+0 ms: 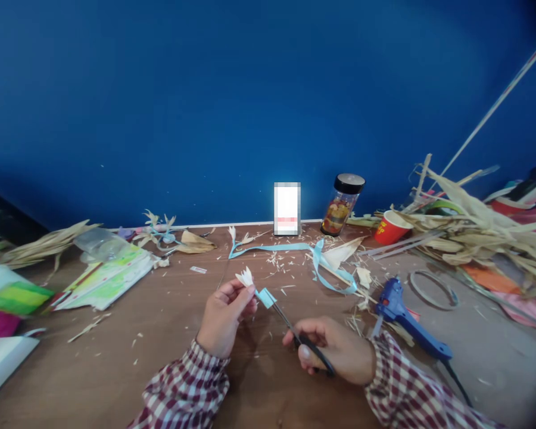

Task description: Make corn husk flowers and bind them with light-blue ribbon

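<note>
Between thumb and fingers, my left hand (227, 313) pinches a small flower with pale pointed petals (246, 276). A short piece of light blue ribbon (268, 298) sticks out from the flower's base toward the right. My right hand (337, 351) grips black-handled scissors (315, 353), their blades pointing up and left to the blue ribbon piece. Whether the blades touch or only overlap the ribbon, I cannot tell. Beyond my hands, a longer blue ribbon (277, 246) runs across the table, with another pale flower (232, 234) at its left end.
A blue glue gun (408, 325) lies right of my right hand, near a clear ring (433, 291). Behind stand a black-lidded jar (342, 205) and a red paper cup (390, 227). Dried husks (486, 238) pile up at right. A green-painted sheet (107, 277) lies left. Scraps litter the table (161, 357).
</note>
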`<action>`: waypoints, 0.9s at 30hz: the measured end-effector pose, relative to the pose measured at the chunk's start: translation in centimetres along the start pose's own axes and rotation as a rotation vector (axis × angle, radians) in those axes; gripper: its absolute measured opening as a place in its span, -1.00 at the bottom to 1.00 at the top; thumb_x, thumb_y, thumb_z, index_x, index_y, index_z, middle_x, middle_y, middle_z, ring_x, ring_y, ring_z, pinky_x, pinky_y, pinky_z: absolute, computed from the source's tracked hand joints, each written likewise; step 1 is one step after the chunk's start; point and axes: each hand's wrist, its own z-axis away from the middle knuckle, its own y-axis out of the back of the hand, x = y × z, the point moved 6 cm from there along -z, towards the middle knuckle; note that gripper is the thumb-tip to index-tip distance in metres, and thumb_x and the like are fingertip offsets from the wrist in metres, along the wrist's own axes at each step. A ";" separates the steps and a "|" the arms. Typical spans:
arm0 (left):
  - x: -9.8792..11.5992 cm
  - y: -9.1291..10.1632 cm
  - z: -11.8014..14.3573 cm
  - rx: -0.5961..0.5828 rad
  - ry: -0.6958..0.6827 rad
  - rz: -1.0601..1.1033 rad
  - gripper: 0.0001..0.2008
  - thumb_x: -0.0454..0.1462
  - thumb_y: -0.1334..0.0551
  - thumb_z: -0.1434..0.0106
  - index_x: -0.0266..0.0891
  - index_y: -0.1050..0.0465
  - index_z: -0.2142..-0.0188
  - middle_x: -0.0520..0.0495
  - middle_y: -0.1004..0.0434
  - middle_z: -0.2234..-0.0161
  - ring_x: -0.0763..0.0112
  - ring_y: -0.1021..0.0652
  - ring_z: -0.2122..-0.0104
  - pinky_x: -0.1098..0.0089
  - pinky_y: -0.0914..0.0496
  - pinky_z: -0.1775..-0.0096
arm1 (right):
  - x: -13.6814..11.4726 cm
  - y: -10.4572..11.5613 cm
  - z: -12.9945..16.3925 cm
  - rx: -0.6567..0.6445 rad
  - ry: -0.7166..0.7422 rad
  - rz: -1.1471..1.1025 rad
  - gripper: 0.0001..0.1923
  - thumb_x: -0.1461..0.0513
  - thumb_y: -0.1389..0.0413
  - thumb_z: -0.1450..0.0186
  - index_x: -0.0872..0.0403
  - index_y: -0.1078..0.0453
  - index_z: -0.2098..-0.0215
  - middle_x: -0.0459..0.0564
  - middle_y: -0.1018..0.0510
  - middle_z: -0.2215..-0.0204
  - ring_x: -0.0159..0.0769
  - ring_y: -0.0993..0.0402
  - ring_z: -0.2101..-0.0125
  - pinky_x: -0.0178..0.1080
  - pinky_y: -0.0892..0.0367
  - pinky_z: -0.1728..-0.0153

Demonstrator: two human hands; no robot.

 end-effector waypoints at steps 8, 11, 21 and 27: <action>-0.4 -0.5 0.4 -0.016 0.071 0.024 -0.76 -0.30 -0.38 0.14 -0.31 -0.41 0.44 0.09 -0.43 0.60 0.58 -0.45 0.61 0.56 -0.41 0.54 | -0.2 -0.2 -0.1 -0.005 -0.045 -0.025 -0.61 0.07 -0.16 -0.06 0.18 -0.35 0.25 -0.14 -0.38 0.60 -0.53 -0.28 0.62 -0.44 -0.22 0.58; -0.5 -0.6 0.5 -0.028 0.089 0.029 -0.77 -0.30 -0.38 0.14 -0.32 -0.40 0.46 0.08 -0.44 0.61 0.58 -0.46 0.61 0.56 -0.42 0.54 | -0.1 -0.2 -0.1 -0.001 -0.061 -0.025 -0.61 0.08 -0.17 -0.06 0.20 -0.35 0.25 -0.14 -0.39 0.61 -0.54 -0.29 0.63 -0.44 -0.22 0.59; -1.4 -0.3 0.1 0.002 0.142 0.089 -0.77 -0.32 -0.40 0.16 -0.33 -0.40 0.50 0.05 -0.46 0.61 0.56 -0.49 0.59 0.57 -0.45 0.53 | -0.1 -0.2 -0.1 -0.007 -0.049 -0.025 -0.58 0.07 -0.16 -0.05 0.21 -0.35 0.23 -0.14 -0.39 0.60 -0.55 -0.27 0.64 -0.44 -0.22 0.59; -1.5 -0.3 0.3 0.003 0.151 0.089 -0.79 -0.34 -0.38 0.12 -0.33 -0.37 0.52 0.05 -0.45 0.62 0.55 -0.49 0.60 0.56 -0.45 0.54 | -0.1 -0.2 -0.1 0.009 -0.072 -0.048 -0.57 0.07 -0.18 -0.03 0.21 -0.35 0.25 -0.15 -0.37 0.63 -0.55 -0.26 0.65 -0.43 -0.21 0.61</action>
